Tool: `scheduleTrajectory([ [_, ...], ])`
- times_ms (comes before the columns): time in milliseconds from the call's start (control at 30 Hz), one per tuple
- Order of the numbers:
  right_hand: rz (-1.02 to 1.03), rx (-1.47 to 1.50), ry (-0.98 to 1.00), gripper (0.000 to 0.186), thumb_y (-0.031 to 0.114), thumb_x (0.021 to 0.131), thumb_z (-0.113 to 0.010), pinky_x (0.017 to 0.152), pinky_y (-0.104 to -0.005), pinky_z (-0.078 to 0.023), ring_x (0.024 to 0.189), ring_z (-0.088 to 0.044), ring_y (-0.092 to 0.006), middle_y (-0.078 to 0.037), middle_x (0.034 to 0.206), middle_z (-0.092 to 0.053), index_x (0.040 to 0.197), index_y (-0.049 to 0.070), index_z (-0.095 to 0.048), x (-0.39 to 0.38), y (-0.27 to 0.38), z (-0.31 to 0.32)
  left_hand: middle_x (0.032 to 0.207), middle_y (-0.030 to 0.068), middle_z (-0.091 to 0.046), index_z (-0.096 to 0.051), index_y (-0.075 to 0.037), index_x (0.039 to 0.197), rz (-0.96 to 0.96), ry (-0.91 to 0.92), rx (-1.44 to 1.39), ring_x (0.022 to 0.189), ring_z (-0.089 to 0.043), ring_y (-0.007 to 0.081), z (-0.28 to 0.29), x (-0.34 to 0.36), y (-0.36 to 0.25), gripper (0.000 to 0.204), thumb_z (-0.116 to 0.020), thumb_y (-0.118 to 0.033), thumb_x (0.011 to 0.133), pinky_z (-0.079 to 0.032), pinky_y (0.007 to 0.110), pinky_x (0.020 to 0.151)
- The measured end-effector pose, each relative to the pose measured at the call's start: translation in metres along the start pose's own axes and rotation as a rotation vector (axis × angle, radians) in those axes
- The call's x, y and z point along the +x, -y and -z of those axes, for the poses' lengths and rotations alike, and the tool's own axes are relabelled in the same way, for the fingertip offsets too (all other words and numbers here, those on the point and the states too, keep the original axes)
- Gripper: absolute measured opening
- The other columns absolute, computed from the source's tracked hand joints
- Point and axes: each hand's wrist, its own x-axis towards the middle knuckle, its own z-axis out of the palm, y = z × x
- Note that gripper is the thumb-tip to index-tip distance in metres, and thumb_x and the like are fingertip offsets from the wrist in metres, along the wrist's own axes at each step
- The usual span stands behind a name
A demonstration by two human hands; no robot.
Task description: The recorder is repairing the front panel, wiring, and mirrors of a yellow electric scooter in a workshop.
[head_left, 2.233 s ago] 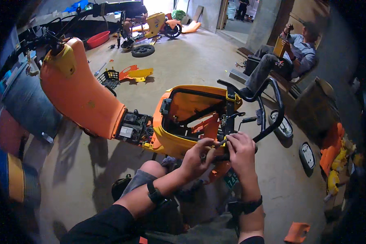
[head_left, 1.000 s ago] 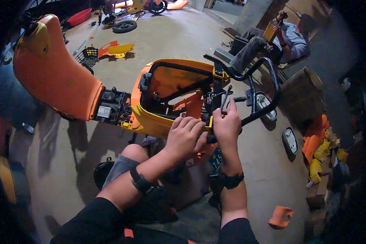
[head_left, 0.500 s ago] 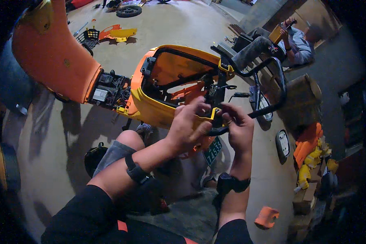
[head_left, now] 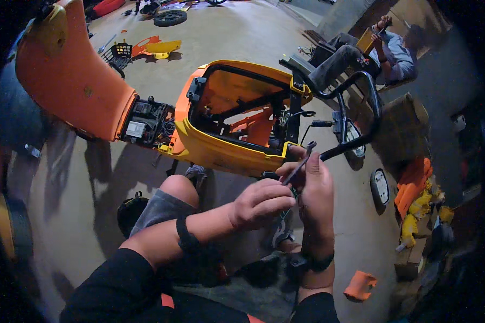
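Note:
Before me lies an orange and yellow scooter frame with an open body section and a black tubular rail at its right end. My right hand is closed on a slim metal wrench, tilted with one head upward, just in front of the body's right corner. My left hand has its fingers curled at the wrench's lower end; part of its grip is hidden. To the left, an orange front panel adjoins exposed black electrical parts.
A co-worker sits at upper right holding a yellow part. A loose tyre, black basket and yellow panels lie behind. Two oval pieces, an orange part and heaped panels are on the right.
Both hands have come down from the body's corner toward me, and the wrench now stands out between them. My left fingers have curled in toward the tool's lower end.

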Motion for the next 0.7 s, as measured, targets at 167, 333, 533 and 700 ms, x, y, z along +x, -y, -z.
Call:
scheduleTrajectory([
  [167,0.133,-0.264,0.087,0.035,0.013,0.106,-0.056,0.076,-0.0249,-0.05,0.088,-0.064,-0.0103,-0.008,0.102,-0.073,0.139,0.0,-0.058,0.007,0.003,0.027,0.133,0.019,-0.055,-0.059,-0.01,0.131,0.186,0.129,0.062,0.114,-0.061,0.0376,-0.026,-0.005,-0.002,0.058,-0.08,-0.006,0.077,-0.054,0.044,0.093],
  [333,0.521,-1.013,-0.093,0.047,-0.009,0.087,-0.058,0.086,-0.0388,-0.055,0.093,-0.068,-0.03,-0.014,0.105,-0.071,0.131,0.005,-0.067,0.02,-0.001,0.056,0.14,0.0171,-0.052,-0.059,-0.011,0.131,0.238,0.108,0.519,0.129,-0.051,0.039,-0.003,0.004,0.014,0.055,-0.077,-0.024,0.081,-0.037,0.051,0.111],
  [533,0.605,-1.12,-0.173,0.041,-0.006,0.082,-0.065,0.088,-0.043,-0.053,0.101,-0.066,-0.0343,-0.014,0.105,-0.068,0.12,0.007,-0.073,0.035,-0.022,0.045,0.126,0.0094,-0.06,-0.06,-0.011,0.135,0.392,0.378,0.726,0.125,-0.053,0.0305,0.015,0.003,0.024,0.057,-0.072,-0.043,0.088,-0.031,0.049,0.114],
  [700,0.514,-1.183,-0.134,0.038,-0.001,0.084,-0.066,0.085,-0.0432,-0.054,0.097,-0.067,-0.0345,-0.014,0.104,-0.067,0.12,0.007,-0.073,0.033,-0.02,0.046,0.122,0.0095,-0.06,-0.06,-0.012,0.136,0.357,0.366,0.715,0.122,-0.054,0.0298,0.014,0.0,0.029,0.06,-0.074,-0.043,0.086,-0.034,0.047,0.111],
])
